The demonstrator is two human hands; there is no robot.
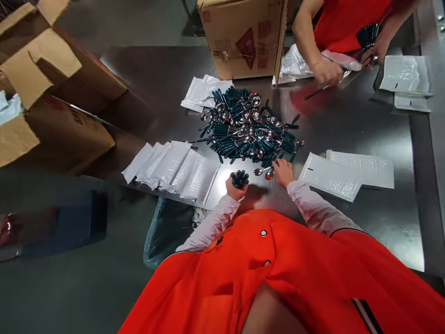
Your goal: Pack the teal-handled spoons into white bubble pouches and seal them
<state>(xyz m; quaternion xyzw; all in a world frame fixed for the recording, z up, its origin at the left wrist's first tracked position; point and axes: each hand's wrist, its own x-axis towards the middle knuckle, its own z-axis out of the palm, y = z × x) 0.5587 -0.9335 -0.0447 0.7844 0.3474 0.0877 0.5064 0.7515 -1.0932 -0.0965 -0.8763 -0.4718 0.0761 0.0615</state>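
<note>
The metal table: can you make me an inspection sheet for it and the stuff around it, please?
Surface: shiny metal table.
Job's things: pile of dark-handled spoons, heaped mid-table.
Clutter: white packets left, right and behind the pile; a cardboard box stands behind too.
Hands: left hand grips a bunch of dark handles; right hand is at the pile's near edge, grip unclear.
Cables: nothing seen.
Surroundings: cartons at left, a bin by the near edge, a co-worker's hand across the table.

Hands (283, 172) at heaped dark-handled spoons (239, 134)
</note>
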